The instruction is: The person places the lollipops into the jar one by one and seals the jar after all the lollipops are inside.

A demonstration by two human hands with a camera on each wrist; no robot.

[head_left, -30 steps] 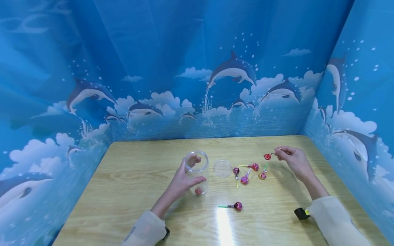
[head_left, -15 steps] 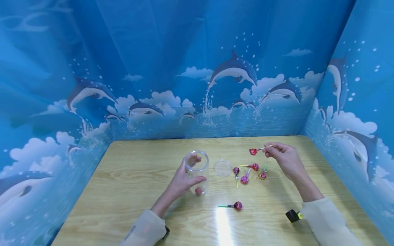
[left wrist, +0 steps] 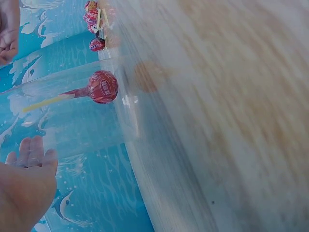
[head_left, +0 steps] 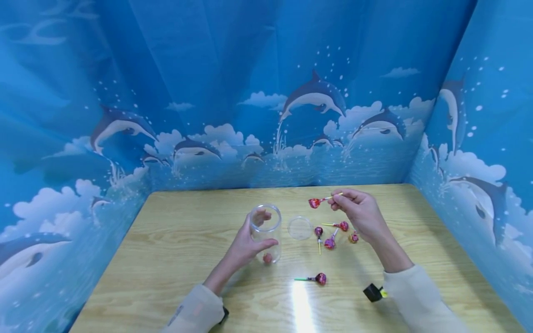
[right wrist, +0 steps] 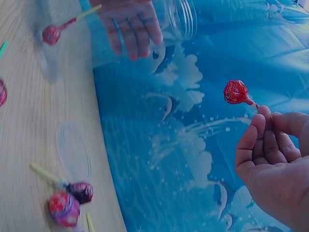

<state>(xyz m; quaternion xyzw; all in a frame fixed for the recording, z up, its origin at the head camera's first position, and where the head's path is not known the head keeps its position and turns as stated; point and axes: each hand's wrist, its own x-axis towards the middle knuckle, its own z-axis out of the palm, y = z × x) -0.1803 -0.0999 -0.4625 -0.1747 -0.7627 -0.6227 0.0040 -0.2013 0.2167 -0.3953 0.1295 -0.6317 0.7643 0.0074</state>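
Note:
My left hand (head_left: 243,247) grips a clear plastic jar (head_left: 274,237) that stands upright and uncapped on the table, thumb on the near side and fingers round the back. Inside, at the bottom, is one red-wrapped lollipop (left wrist: 103,87), its yellow stick pointing up. My right hand (head_left: 359,213) pinches the yellow stick of another red lollipop (head_left: 314,203) between thumb and fingertips. That candy is held in the air to the right of the jar's mouth, head towards the jar. A round clear lid (head_left: 300,228) lies flat just right of the jar.
Several wrapped lollipops lie on the wooden table (head_left: 175,259): a purple-pink lollipop (head_left: 330,243) among others right of the lid, and a dark red lollipop (head_left: 320,279) with a green stick nearer the front. A blue dolphin-print curtain (head_left: 233,92) encloses the back and sides.
My right hand has moved left with the pinched lollipop, from the table's right side towards the jar. The left hand and the jar stay in place.

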